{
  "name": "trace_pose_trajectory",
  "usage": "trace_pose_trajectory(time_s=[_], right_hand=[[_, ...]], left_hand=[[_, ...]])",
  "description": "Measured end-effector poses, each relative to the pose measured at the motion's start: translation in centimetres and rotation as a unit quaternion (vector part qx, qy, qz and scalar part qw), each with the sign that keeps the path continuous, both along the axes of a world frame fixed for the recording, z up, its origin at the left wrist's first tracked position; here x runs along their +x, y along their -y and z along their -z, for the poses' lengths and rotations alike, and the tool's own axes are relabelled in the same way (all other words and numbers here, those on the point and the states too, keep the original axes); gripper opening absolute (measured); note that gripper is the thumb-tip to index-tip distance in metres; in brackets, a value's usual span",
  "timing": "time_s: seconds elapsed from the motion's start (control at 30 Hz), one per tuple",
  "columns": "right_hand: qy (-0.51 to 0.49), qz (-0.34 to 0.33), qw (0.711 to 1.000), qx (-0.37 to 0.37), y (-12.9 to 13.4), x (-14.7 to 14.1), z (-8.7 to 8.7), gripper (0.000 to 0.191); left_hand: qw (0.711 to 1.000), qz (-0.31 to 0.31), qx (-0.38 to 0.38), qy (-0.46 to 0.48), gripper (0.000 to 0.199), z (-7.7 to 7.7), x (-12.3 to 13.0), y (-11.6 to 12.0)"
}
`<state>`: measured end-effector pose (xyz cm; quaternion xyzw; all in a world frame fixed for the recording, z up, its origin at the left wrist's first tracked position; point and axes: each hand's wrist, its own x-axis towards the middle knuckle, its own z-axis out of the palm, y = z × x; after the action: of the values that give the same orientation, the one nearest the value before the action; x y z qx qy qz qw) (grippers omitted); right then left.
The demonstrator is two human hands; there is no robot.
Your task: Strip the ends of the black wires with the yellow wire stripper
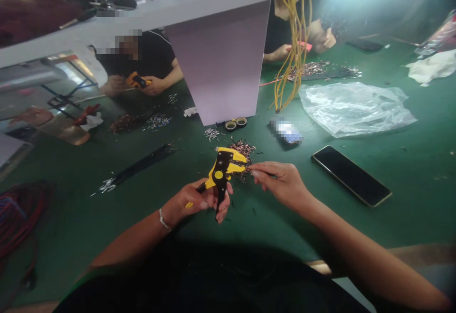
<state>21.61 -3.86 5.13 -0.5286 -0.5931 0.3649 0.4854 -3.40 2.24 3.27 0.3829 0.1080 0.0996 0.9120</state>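
Note:
My left hand (210, 198) is wrapped round the handles of a yellow and black wire stripper (220, 170), its jaws pointing right. At those jaws, my right hand (280, 180) pinches a thin dark wire (251, 167); its far end lies at the jaw opening, too small to make out well. Behind and below the tool lies a pile of short copper and black scraps (244, 149). Left of my left hand, a bundle of black wires (142, 162) with bare silvery ends rests on the green table (199, 265).
A black phone (351, 175) lies at right, with a clear plastic bag (356, 109) beyond it. Two tape rolls (235, 123) stand by a pale panel (221, 61). Yellow cables (294, 42) hang from the shelf. Co-workers' hands (151, 85) work across the table. Red cable coils (21, 222) lie at left.

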Motion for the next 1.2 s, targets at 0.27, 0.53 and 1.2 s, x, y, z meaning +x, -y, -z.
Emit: trace_pose_trajectory(time_s=[0.27,0.53,1.2], right_hand=[[0.015,0.001,1.000,-0.017,-0.04,-0.04,0.06,0.026],[0.021,-0.003,1.000,-0.009,-0.03,-0.01,-0.03,0.026],[0.020,0.007,1.000,-0.011,-0.11,0.01,0.08,0.026]], left_hand=[[1.000,-0.013,0.008,-0.007,0.052,-0.12,0.09,0.13],[1.000,-0.023,0.013,-0.018,0.044,-0.12,-0.02,0.24],[1.000,-0.010,0.001,-0.022,0.044,-0.12,-0.18,0.11]])
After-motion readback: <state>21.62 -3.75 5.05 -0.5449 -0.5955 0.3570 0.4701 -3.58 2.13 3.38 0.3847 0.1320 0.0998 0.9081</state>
